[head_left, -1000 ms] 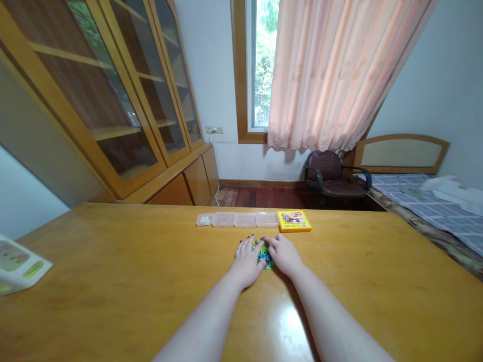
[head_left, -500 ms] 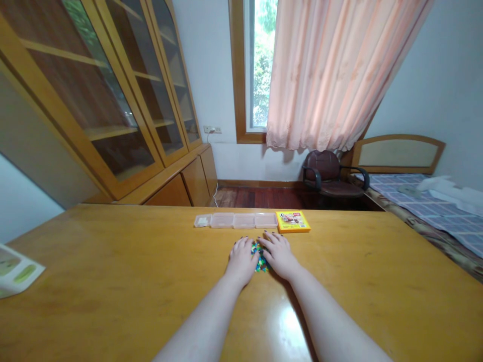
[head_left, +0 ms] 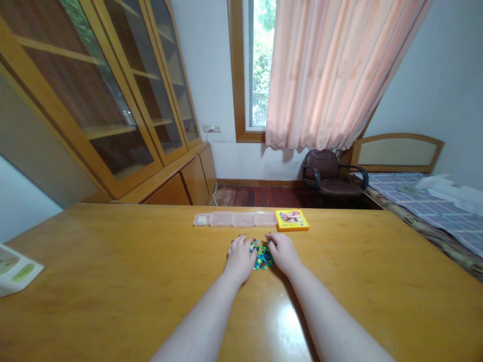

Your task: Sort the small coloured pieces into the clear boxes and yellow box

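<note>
A small pile of tiny coloured pieces (head_left: pixel 263 255), mostly blue, green and yellow, lies on the wooden table (head_left: pixel 113 271); their exact kind is too small to tell. My left hand (head_left: pixel 240 256) rests along the pile's left side, open, its fingers stretched forward and its thumb touching the pieces. On the right side, my right hand (head_left: pixel 284 253) sits with its fingers somewhat bent and apart from the thumb, near the pieces. Nothing shows held in it. Beyond the hands stands a row of clear plastic trays (head_left: pixel 243 219), and beside them a yellow box (head_left: pixel 292 219) with a printed top.
A white object (head_left: pixel 18 271) with green parts stands at the table's left edge. Past the table are a glass-door cabinet (head_left: pixel 147 75), a brown armchair (head_left: pixel 325 171) and a bed (head_left: pixel 407 193). A light patch reflects off the near tabletop.
My right hand has shifted slightly right and its fingers have drawn in from over the pile, so more of the coloured pieces show. The left hand has hardly moved.
</note>
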A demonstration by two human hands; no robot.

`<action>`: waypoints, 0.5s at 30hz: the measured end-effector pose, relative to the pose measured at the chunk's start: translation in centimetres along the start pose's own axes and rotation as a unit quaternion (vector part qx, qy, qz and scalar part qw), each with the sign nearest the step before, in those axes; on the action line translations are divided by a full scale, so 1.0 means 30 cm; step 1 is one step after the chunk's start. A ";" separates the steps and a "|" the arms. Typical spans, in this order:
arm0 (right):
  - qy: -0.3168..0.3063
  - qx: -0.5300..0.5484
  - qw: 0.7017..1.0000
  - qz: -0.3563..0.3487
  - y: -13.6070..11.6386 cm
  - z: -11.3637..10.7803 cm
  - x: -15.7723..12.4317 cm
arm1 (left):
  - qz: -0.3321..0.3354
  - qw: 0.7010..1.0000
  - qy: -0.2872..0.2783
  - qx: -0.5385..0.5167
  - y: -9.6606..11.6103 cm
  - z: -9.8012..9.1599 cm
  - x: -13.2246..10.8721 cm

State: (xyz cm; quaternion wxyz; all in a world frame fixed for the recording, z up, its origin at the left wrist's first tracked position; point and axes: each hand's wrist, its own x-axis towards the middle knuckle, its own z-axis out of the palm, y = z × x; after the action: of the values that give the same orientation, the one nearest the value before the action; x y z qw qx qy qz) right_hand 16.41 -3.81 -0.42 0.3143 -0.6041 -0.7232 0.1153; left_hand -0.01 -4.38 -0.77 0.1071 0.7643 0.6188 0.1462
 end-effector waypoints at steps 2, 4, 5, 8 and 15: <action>-0.026 0.012 0.999 -0.023 -0.006 0.004 -0.005 | 0.004 1.000 -0.013 0.006 -0.004 0.004 -0.002; -0.051 0.021 0.998 -0.038 -0.013 0.003 -0.008 | 0.014 0.999 -0.026 0.013 -0.007 0.010 -0.004; -0.062 0.029 0.997 -0.044 -0.015 0.002 -0.009 | 0.019 0.999 -0.029 0.015 -0.009 0.013 -0.005; -0.064 0.071 0.994 -0.044 -0.013 0.002 -0.010 | 0.013 1.000 -0.025 0.012 -0.008 0.014 -0.001; -0.001 0.260 0.963 0.067 0.023 0.038 0.006 | -0.015 0.999 0.023 -0.025 -0.002 -0.008 0.007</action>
State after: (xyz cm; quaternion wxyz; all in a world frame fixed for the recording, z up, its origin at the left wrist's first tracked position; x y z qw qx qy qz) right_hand 16.27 -3.23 -1.63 0.4509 -0.5484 -0.6269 0.3208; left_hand -0.11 -4.16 -0.56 0.1137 0.7487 0.6285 0.1775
